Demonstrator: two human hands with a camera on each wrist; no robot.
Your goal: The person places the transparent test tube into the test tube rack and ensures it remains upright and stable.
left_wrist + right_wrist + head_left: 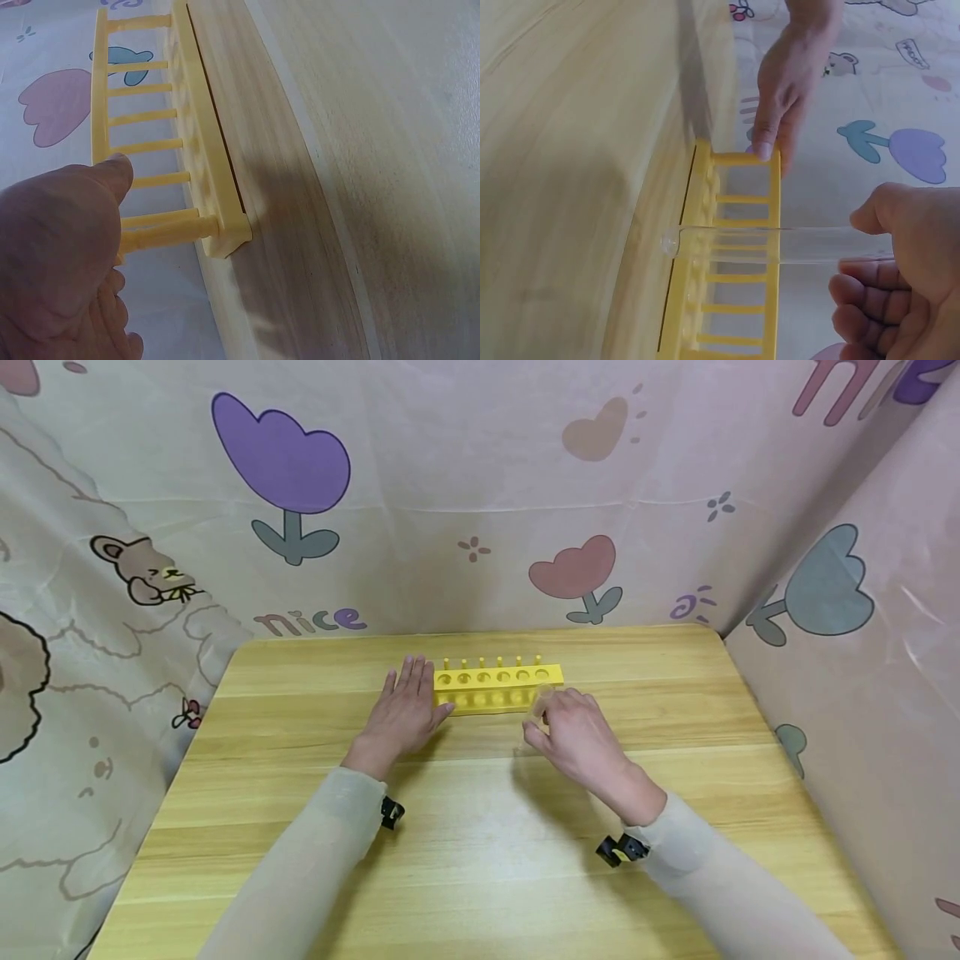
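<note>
A yellow test tube rack (498,677) with a row of round holes and a row of pegs stands on the wooden table. My left hand (405,714) lies against its left end with the fingers straight; in the left wrist view the thumb (112,176) touches the upper rail. Near the rack's right end my right hand (577,735) pinches a clear test tube (817,244) between thumb and fingers. The tube's rounded end points down toward the table, and the tube appears in front of the rack in the right wrist view. The hand hides its upper end.
The light wood table (465,860) extends around the rack on every side. A patterned curtain (420,527) hangs right behind the table's back edge, and more cloth hangs along the left and right sides.
</note>
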